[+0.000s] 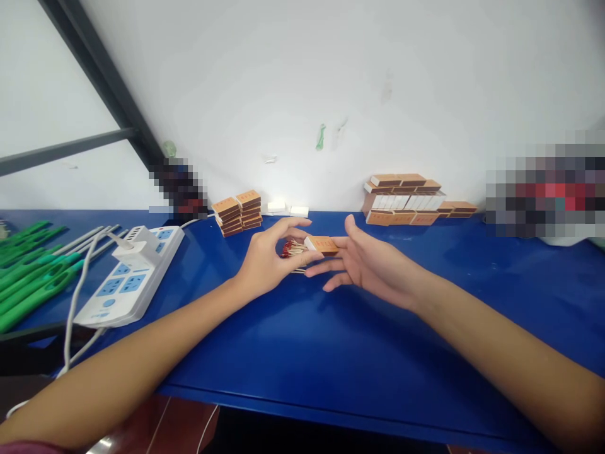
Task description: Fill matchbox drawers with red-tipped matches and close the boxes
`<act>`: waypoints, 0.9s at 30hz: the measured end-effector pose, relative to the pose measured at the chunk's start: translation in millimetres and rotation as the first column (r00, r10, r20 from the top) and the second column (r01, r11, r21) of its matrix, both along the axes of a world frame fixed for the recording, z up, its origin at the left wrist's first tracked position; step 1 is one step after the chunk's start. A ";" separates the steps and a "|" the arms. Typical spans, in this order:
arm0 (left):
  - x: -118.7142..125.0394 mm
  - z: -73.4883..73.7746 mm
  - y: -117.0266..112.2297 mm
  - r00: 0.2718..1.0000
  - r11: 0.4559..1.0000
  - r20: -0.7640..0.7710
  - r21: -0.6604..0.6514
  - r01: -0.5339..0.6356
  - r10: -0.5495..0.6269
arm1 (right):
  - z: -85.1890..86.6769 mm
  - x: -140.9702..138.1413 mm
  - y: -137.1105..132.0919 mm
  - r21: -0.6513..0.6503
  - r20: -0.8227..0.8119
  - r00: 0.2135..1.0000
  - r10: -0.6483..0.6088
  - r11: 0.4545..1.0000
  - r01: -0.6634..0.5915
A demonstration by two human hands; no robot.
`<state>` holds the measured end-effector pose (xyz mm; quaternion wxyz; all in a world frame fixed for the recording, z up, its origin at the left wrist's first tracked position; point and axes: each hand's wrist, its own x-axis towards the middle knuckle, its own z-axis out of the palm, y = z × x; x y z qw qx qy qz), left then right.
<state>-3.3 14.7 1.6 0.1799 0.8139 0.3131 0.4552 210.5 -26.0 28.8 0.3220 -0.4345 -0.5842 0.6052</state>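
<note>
An orange-topped matchbox [324, 245] with a white end is between my two hands, above the blue table. My left hand [270, 253] curls round its left end, the thumb along the near side and the index finger raised above; its other fingertips are partly hidden. My right hand [366, 261] has its fingers spread and the thumb up, with a fingertip at the right end of the matchbox. Red-tipped matches [293, 248] lie in a loose pile inside the curve of my left hand, partly covered by it.
Matchboxes stand in a left stack [237, 213] and a larger right stack [401, 200] by the wall. Small white boxes [299, 211] lie between them. A white power strip [130, 280] with cables and green-handled tools [40, 277] occupy the left of the blue table [331, 353].
</note>
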 end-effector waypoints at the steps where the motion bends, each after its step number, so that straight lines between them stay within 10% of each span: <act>1: -0.5 -0.6 1.0 1.000 1.000 -0.022 0.016 -0.016 0.016 | -0.3 1.3 1.7 -0.006 -0.013 1.000 0.004 1.000 -0.004; 7: -4.0 -2.3 7.3 0.981 0.979 -0.188 0.202 -0.010 0.049 | -8.3 10.6 9.3 0.179 0.143 0.973 -0.183 0.971 0.157; 12: -17.5 16.8 19.2 0.959 0.914 -0.114 0.351 -0.204 0.258 | -15.2 20.7 13.3 0.708 0.482 0.682 -0.550 0.703 0.066; 20: -66.1 47.6 58.8 0.761 0.725 -0.105 0.410 -0.553 0.640 | -10.9 25.0 14.9 0.733 0.598 0.526 -0.604 0.678 -0.054; 27: -78.1 39.4 71.8 0.730 0.761 -0.238 0.330 -0.559 0.640 | -8.4 25.9 14.5 0.732 0.615 0.509 -0.603 0.676 -0.084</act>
